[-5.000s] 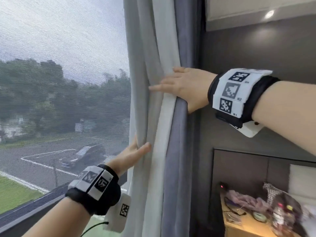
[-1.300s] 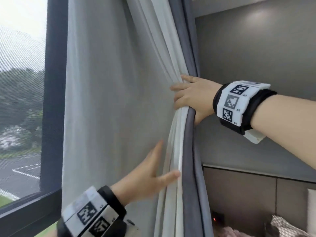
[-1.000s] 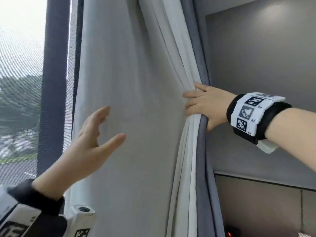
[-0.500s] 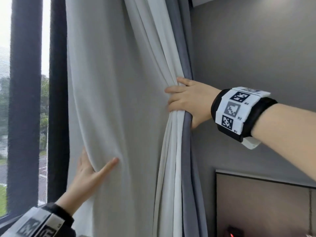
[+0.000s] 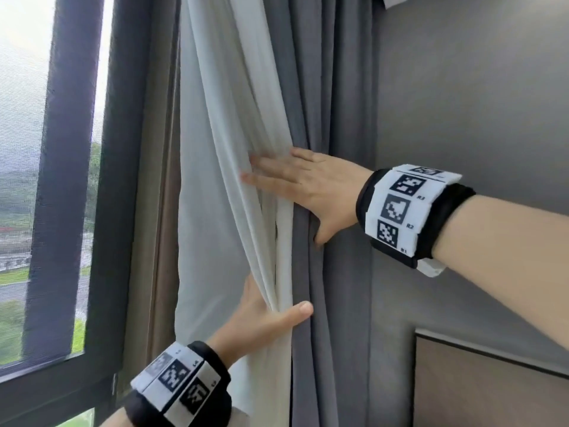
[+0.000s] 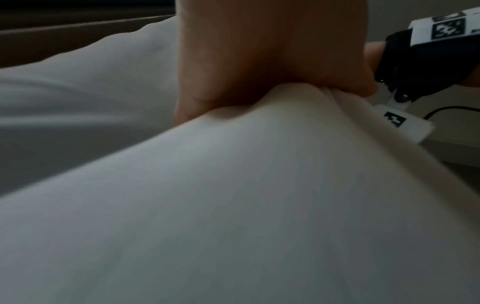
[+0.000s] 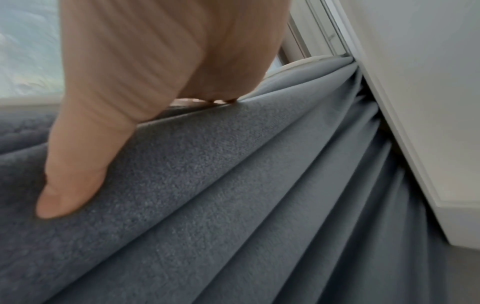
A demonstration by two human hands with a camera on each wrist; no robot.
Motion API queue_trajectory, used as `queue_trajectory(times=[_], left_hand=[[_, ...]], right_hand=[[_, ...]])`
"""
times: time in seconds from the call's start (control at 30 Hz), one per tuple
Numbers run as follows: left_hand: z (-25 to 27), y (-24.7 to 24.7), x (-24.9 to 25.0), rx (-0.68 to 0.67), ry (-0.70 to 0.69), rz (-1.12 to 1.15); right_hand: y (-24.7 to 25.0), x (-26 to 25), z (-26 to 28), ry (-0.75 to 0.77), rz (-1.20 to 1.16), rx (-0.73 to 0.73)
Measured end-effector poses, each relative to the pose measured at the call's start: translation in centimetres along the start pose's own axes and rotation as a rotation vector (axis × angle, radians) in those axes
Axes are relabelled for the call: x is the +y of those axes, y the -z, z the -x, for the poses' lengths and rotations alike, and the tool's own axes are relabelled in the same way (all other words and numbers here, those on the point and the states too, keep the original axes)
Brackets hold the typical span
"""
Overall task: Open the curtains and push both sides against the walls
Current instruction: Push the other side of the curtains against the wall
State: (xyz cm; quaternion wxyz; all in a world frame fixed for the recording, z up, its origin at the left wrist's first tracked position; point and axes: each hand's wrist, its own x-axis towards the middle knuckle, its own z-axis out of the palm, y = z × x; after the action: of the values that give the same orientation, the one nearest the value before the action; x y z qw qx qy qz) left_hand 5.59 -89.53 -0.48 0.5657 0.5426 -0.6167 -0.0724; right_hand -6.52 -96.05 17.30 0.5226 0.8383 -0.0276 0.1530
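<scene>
A white sheer curtain (image 5: 221,180) hangs bunched beside a grey curtain (image 5: 332,118) that is gathered against the right wall. My right hand (image 5: 308,192) lies flat on both curtains with straight fingers, and its thumb presses a grey fold (image 7: 259,205). Lower down, my left hand (image 5: 261,318) pinches the gathered white folds. Its thumb (image 5: 295,312) is in front and its fingers are hidden behind the cloth. In the left wrist view the white fabric (image 6: 233,195) is tucked into the palm (image 6: 259,51).
A dark window frame (image 5: 67,180) stands at the left, with screened glass (image 5: 18,149) beyond it. The grey wall (image 5: 477,103) is right of the curtains, and a brown panel (image 5: 492,389) is at the lower right. White ceiling trim (image 7: 415,102) meets the curtain top.
My left hand has moved right from the loose white curtain edge, gathering it into the bundle. My right hand's fingers have gone from curled round the curtains to lying flat on them.
</scene>
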Motion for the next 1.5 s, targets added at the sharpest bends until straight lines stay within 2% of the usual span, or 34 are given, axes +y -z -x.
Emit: queue_trajectory(times=[0.17, 0.27, 0.33, 0.4, 0.6, 0.73, 0.8, 0.87, 0.97, 1.07, 1.13, 1.2, 1.27, 1.5], left_hand=[[-1.1, -2.6, 1.0, -0.046, 0.005, -0.044], [-1.7, -4.1, 1.8, -0.074, 0.007, -0.056], [-2.1, -4.8, 2.3, -0.101, -0.025, -0.049], [-2.4, -5.4, 2.5, -0.129, -0.035, -0.05], [-3.3, -5.8, 1.7, -0.164, -0.013, -0.053], [-3.4, -4.4, 0.9, -0.196, -0.006, -0.07], [-3.1, -3.5, 0.3, -0.103, 0.042, -0.135], [-2.8, -2.3, -0.5, 0.073, 0.135, -0.165], [-2.7, -0.4, -2.0, 0.286, 0.165, -0.128], [-2.8, 1.8, -4.3, 0.491, 0.207, -0.183], [-3.0, 2.9, -5.8, 0.559, 0.274, -0.223], [-3.3, 3.5, -7.1, 0.523, 0.353, -0.212], [-4.0, 3.5, -8.2, 0.431, 0.395, -0.145], [-7.4, -0.4, -10.0, 0.034, 0.274, -0.034]], right_hand=[[0.3, -0.3, 0.1, 0.127, 0.213, 0.057], [0.4, -0.5, -0.3, 0.183, 0.29, -0.051], [0.2, -0.3, -0.4, 0.183, 0.285, -0.127], [-0.2, 0.1, -0.1, 0.167, 0.261, -0.144], [-2.1, 2.2, 1.7, 0.116, 0.173, -0.089], [-3.8, 3.6, 2.9, 0.088, 0.125, -0.058], [-4.5, 4.1, 3.4, 0.082, 0.112, -0.048], [-5.1, 4.6, 3.7, 0.07, 0.092, -0.048], [-6.0, 5.1, 4.0, 0.063, 0.081, -0.049], [-7.0, 5.6, 4.1, 0.047, 0.061, -0.052], [-7.8, 5.8, 4.0, 0.036, 0.07, -0.06], [-8.7, 6.0, 3.8, 0.023, 0.078, -0.07], [-9.4, 6.1, 3.6, 0.011, 0.076, -0.083], [-10.9, 5.9, 1.8, -0.004, 0.061, -0.131]])
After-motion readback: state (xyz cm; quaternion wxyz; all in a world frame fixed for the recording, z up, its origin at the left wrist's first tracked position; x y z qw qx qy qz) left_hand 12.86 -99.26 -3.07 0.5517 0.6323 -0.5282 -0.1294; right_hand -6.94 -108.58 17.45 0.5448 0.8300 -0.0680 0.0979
